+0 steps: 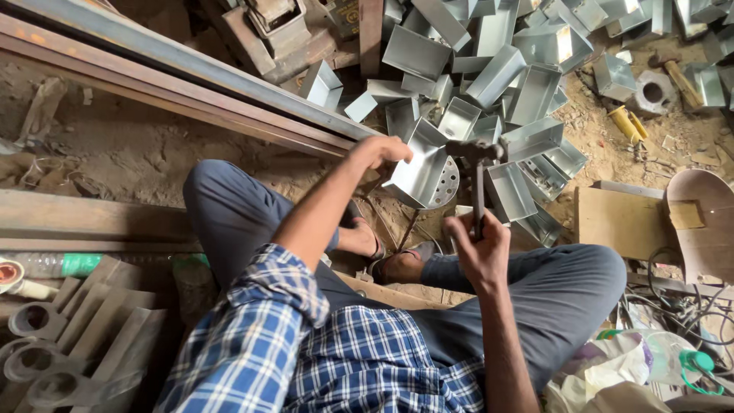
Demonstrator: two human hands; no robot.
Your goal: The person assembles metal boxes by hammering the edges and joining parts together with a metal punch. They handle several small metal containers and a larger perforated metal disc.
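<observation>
1. Person sits on the dirt floor [138,145], knees bent, blue checked shirt, grey trousers, sandals on feet.
2. Left hand [384,151] reaches forward, grip clenched on the near edge of an open metal box [417,170], holding it tilted, open side toward the camera.
3. The box sits over a round perforated metal piece [448,183], just beside and partly covering it.
4. Right hand [478,248] is closed around the handle of a hammer [477,180]; handle upright, dark head at top, right next to the held box's right edge. Touching or not, cannot tell.
5. Another open box [508,191] lies just right of the hammer handle.
6. Pile of same grey boxes [497,69] spreads across the floor beyond the hands, jumbled at all angles.
7. Long metal rails [191,76] run diagonally at upper left, past the left arm.
8. Yellow-handled tool [627,122] lies on the dirt at right, well apart from the hands.
9. Wooden board [612,222] near the right knee; brown curved sheet [703,222] beside it.
10. Plastic bottle with green cap [673,356] at lower right, wires near it.
11. Bottle with green label [53,264] and metal strips [92,321] at lower left.
</observation>
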